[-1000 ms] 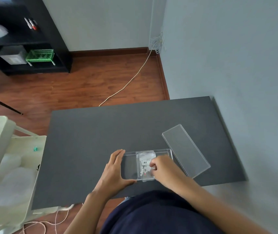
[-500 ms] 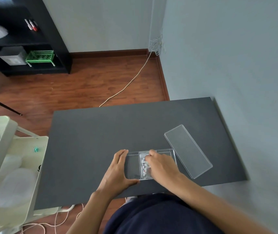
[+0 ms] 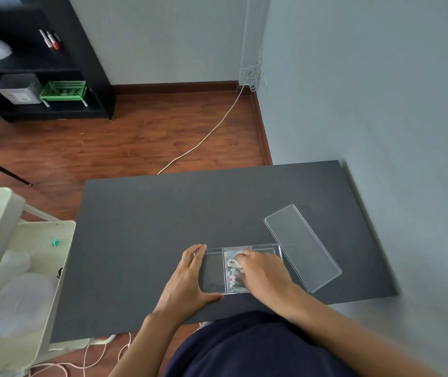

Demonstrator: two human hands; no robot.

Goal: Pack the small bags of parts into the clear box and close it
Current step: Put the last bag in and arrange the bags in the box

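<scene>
The clear box (image 3: 212, 270) lies open near the front edge of the dark table (image 3: 163, 227). A small bag of parts (image 3: 231, 270) with a barcode label lies inside it, in the middle. My left hand (image 3: 190, 284) grips the box's left end, thumb along the near wall. My right hand (image 3: 263, 273) rests flat on the bag and covers the box's right half; whether its fingers pinch the bag is hidden. The clear lid (image 3: 301, 246) lies flat on the table, apart from the box, to the right.
A grey wall (image 3: 380, 104) runs along the table's right edge. A pale cart (image 3: 13, 268) with white bags stands left of the table. A black shelf (image 3: 40, 63) and a white cable (image 3: 204, 137) are on the wooden floor beyond.
My right hand has lowered the bag into the box and moved down over it. The left hand stayed on the box's left end. The lid has not moved.
</scene>
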